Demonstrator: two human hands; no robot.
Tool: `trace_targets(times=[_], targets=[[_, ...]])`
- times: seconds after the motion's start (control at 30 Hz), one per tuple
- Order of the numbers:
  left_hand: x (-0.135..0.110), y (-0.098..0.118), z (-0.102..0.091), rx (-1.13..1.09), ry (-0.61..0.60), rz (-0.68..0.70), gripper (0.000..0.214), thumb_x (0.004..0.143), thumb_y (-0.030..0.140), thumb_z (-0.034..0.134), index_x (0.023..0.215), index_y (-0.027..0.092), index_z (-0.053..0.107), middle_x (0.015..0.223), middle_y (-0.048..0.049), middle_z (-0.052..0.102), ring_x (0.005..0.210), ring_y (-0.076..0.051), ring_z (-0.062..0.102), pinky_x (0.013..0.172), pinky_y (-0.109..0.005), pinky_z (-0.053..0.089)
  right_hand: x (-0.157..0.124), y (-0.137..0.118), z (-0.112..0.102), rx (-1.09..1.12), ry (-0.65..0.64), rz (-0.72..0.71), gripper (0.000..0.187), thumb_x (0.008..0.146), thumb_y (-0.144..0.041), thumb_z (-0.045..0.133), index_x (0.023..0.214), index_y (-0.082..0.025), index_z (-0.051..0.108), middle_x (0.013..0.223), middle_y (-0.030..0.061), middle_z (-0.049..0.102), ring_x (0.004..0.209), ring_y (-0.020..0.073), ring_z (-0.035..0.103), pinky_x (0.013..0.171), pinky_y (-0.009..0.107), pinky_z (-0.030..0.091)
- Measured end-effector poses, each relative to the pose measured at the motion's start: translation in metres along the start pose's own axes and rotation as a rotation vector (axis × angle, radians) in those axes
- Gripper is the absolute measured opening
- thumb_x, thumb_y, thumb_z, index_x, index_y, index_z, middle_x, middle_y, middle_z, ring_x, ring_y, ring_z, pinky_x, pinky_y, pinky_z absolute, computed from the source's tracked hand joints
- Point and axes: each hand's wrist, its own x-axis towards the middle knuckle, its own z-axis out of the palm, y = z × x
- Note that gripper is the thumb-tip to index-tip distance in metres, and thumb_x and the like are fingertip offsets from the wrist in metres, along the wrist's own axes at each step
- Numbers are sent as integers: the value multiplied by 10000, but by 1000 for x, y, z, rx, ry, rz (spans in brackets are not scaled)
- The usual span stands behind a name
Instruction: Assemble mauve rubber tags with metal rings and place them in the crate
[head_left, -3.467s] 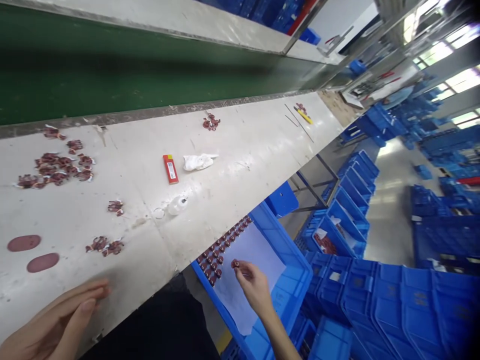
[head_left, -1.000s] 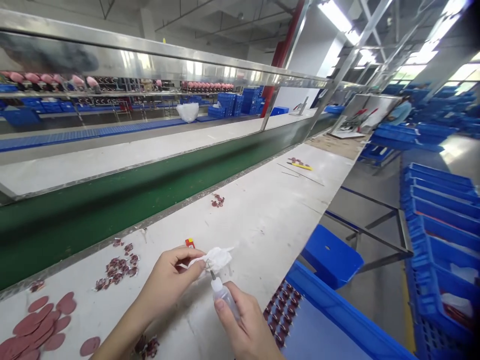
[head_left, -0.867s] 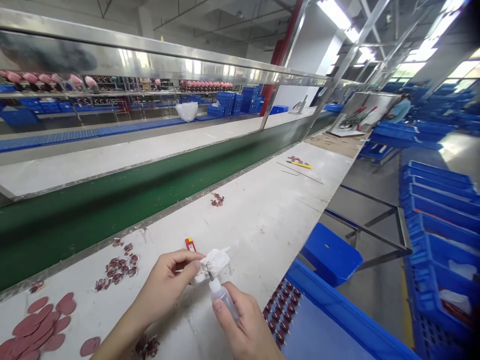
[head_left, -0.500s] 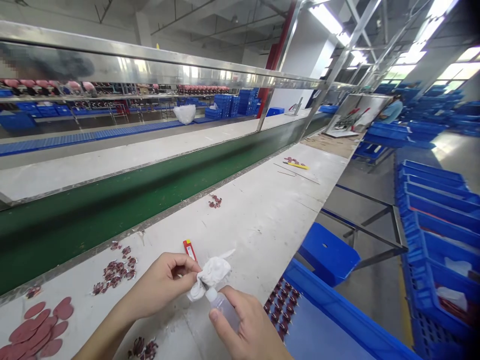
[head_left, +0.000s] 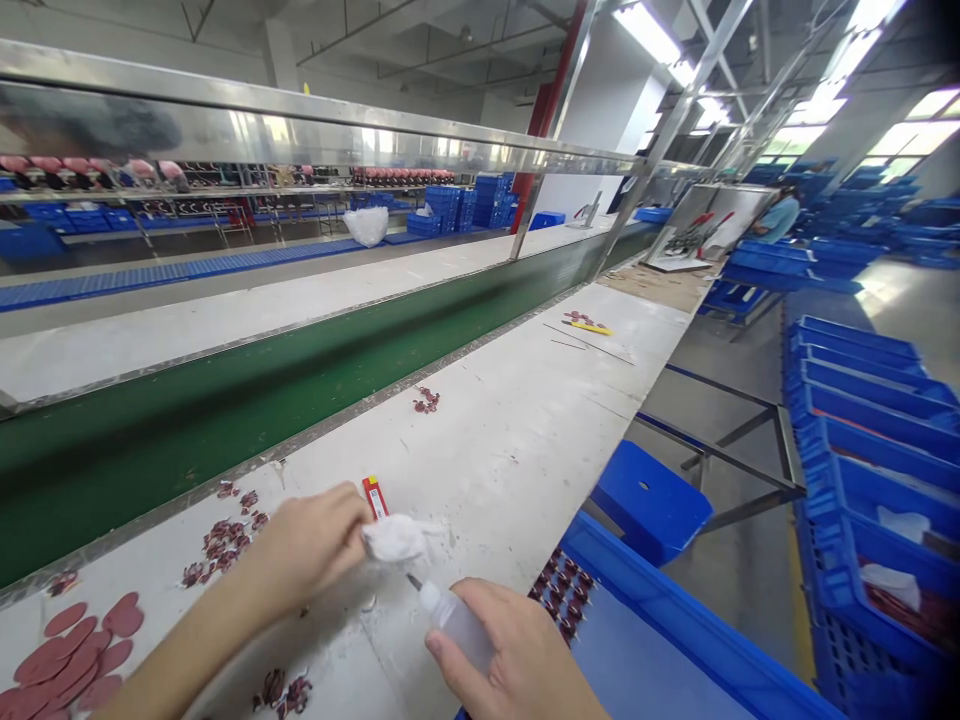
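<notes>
At the far left of the white work table (head_left: 480,440), maroon oval discs (head_left: 82,650) lie overlapping, cut off by the lower edge of the frame. Just right of them is a loose scatter of small maroon pieces (head_left: 225,535), with a few more near the bottom edge.

The left hand (head_left: 311,540) is clenched around a bunched white cloth (head_left: 394,538). Its fingers curl forward, and the back of the hand hides the fingertips, so how they meet the cloth is hard to make out. A red and yellow packet (head_left: 375,497) lies on the table just beyond the hand, partly hidden by it.

The right hand (head_left: 517,650) grips a translucent squeeze bottle (head_left: 457,620), its thumb and fingers wrapped around the body and its lower end hidden in the hand. The bottle lies tilted, with its long axis running from the hand up and left. Its thin metal nozzle (head_left: 412,581) points at the cloth and ends just below it; any contact is hidden.

Farther right, maroon parts (head_left: 562,595) stand in rows inside a blue crate (head_left: 675,610), beside a blue stool (head_left: 651,503). Stacked blue crates (head_left: 862,420) fill the right side.
</notes>
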Motion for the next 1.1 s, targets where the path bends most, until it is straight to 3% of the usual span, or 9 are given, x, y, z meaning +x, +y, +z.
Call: trace_targets(times=[0.1,0.2,0.43,0.6,0.77,0.87,0.97,1.1], targets=[[-3,-18,-17,-43,109,-62,200,980,342,448,903,261,614,914,-26,649,802,-218,582,708,-333,400,-12,6,-8,79,38,-6,319,979,-501,516,854,-241,652,789,48,696,699,221,645,630,305,458],[-1,-23,-18,-130,133,-95,231,996,391,467,926,282,659,945,-17,674,859,-207,612,688,-292,444,-21,10,-8,188,62,-40,396,977,-561,495,945,-209,674,835,61,687,741,215,643,656,301,470],[29,-11,30,-308,153,-94,200,938,278,523,910,243,718,913,-33,717,845,-211,653,726,-314,476,-20,10,3,300,167,-207,467,963,-635,539,1041,-199,689,814,44,635,717,189,631,629,274,456],[25,9,41,-488,160,-122,187,928,288,547,878,227,717,877,-31,723,804,-202,643,727,-316,487,-21,9,-1,310,237,-289,393,961,-567,614,1116,-211,674,896,61,687,789,194,682,669,255,502],[-7,47,33,-677,115,-171,208,948,332,549,900,226,721,826,-9,714,756,-169,634,668,-265,497,-21,6,-3,289,213,-245,376,969,-532,621,1156,-213,693,880,47,685,769,180,683,679,247,514],[-22,63,28,-766,78,-192,217,944,356,576,875,226,736,821,-12,717,753,-161,636,674,-249,503,-17,4,-1,300,225,-297,360,954,-458,663,1227,-224,670,940,45,707,808,173,699,724,233,532],[-29,70,25,-799,78,-214,222,907,391,634,843,218,758,798,-37,727,742,-181,647,663,-260,519,-15,1,-1,291,232,-337,391,933,-398,693,1292,-253,640,977,32,718,836,165,707,743,217,541],[-26,73,20,-807,122,-201,293,822,491,724,881,210,782,715,-53,727,720,-220,667,645,-294,556,-16,-4,-3,261,236,-318,329,939,-428,681,1206,-234,675,890,26,692,775,162,693,695,218,537]])
